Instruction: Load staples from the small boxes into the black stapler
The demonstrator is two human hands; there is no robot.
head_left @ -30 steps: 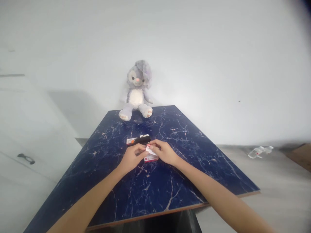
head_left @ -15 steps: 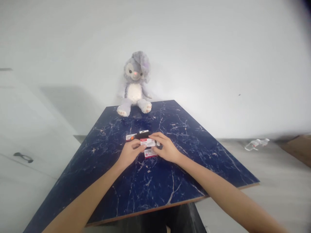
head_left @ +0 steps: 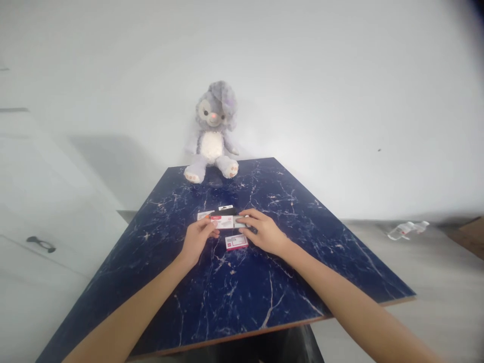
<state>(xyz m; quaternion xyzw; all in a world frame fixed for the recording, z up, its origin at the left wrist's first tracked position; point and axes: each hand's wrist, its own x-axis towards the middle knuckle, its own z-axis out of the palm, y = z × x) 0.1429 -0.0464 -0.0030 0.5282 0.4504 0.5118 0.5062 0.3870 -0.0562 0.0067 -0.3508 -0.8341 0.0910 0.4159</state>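
The small red-and-white cardboard box (head_left: 223, 222) is held at its left end, clamped in the fingers of the left hand (head_left: 195, 239); at its right end a pale grey flat piece (head_left: 236, 225) is pinched by the right hand (head_left: 266, 233). The box is held level above the middle of the blue marbled table (head_left: 242, 302), well in from every edge. Any pull or push is best kept in line with the box's length — thin card would probably crease under a hard squeeze. By the right thumb a dark shape (head_left: 253, 230) is shown, too small to be identified.

Just nearer the front edge, a second red-and-white carton (head_left: 236, 243) is laid flat, where a lowered wrist might be caught. Behind the hands, a black-and-orange tool (head_left: 226, 212) and a white flat packet (head_left: 204, 215) are partly hidden. A grey plush toy (head_left: 212, 146) is seated at the far edge, towards its left corner — well out of the way.
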